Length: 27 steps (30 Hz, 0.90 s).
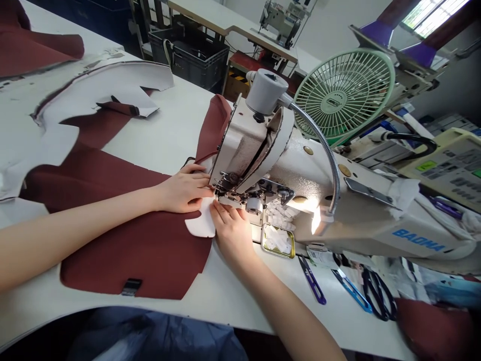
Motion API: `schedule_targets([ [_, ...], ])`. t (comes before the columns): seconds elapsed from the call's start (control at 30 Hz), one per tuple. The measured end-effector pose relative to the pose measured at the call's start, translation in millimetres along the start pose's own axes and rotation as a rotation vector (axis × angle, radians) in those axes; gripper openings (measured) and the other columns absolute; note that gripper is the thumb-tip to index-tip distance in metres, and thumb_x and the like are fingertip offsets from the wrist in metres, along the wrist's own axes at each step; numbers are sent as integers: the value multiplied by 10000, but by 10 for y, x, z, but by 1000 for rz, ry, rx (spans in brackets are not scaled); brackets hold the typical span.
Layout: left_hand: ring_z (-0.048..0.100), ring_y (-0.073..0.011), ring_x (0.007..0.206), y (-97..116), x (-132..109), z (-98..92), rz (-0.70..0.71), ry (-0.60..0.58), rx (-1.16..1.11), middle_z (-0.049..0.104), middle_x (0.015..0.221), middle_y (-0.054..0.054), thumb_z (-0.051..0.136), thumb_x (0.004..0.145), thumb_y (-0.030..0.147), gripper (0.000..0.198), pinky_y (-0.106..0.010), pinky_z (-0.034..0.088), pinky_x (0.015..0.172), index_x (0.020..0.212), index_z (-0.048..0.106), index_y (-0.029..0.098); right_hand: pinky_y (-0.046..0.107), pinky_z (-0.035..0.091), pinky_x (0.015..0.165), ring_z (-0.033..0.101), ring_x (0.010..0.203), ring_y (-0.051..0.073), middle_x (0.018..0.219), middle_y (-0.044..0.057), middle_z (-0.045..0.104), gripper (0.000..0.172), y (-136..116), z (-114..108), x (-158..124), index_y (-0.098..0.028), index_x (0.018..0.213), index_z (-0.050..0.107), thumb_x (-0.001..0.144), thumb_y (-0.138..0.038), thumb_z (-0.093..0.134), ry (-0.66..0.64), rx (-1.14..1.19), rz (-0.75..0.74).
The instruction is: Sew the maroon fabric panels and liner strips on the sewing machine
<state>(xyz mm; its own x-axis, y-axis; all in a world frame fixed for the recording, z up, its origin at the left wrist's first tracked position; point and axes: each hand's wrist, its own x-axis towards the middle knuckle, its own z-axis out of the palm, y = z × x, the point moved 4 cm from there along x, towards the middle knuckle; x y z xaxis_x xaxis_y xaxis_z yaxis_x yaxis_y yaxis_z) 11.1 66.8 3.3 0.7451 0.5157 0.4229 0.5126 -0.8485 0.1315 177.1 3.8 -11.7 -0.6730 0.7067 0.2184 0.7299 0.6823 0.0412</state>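
Note:
A large maroon fabric panel (143, 250) with a white underside lies on the table and runs to the head of a sewing machine (240, 145). My left hand (184, 189) rests on the panel left of the needle area, its fingers bent and gripping the fabric. Close to the presser foot, my right hand (233, 233) lies with fingers stretched out flat beside a white backing piece (203, 220). The machine head partly hides the fingertips of both hands. More maroon fabric (213, 128) shows behind the machine head.
A tin of white strips (278, 240) stands right of my right hand. Purple thread snips (312, 281), blue snips (352, 290) and black scissors (379, 295) lie along the table's right side. A lit lamp (322, 220) and a green fan (343, 95) flank the machine. White-backed pieces (101, 90) lie left.

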Motion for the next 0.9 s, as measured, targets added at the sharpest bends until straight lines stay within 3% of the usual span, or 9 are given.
schedule_targets([
  [0.13,643,-210,1006,8,-3,3,-7,-5,13,729,981,-28,484,837,150,260,-421,292,1119,983,679,240,369,450,858,583,1117,243,1304,133,672,348,-12,-18,-15,-95,1258,653,974,-120,454,63,4,-11],
  [0.43,644,-212,960,-55,44,18,2,8,33,706,857,-26,518,813,155,201,-411,323,1093,881,686,242,388,460,868,575,1118,263,1320,162,651,389,-7,21,6,-71,1290,633,950,-111,447,20,8,9],
  [0.7,650,-201,901,26,-1,-4,14,13,17,725,899,-23,484,861,161,237,-408,346,1056,955,688,237,407,472,901,542,1172,274,1274,187,659,388,-81,4,-22,-70,1297,615,951,-92,442,-11,34,-9],
  [0.9,652,-213,926,-40,20,43,8,4,15,733,883,-23,499,853,165,236,-421,352,1057,947,699,248,407,474,890,567,1145,274,1296,184,655,394,-61,17,7,-64,1291,619,933,-91,457,-38,38,12],
])
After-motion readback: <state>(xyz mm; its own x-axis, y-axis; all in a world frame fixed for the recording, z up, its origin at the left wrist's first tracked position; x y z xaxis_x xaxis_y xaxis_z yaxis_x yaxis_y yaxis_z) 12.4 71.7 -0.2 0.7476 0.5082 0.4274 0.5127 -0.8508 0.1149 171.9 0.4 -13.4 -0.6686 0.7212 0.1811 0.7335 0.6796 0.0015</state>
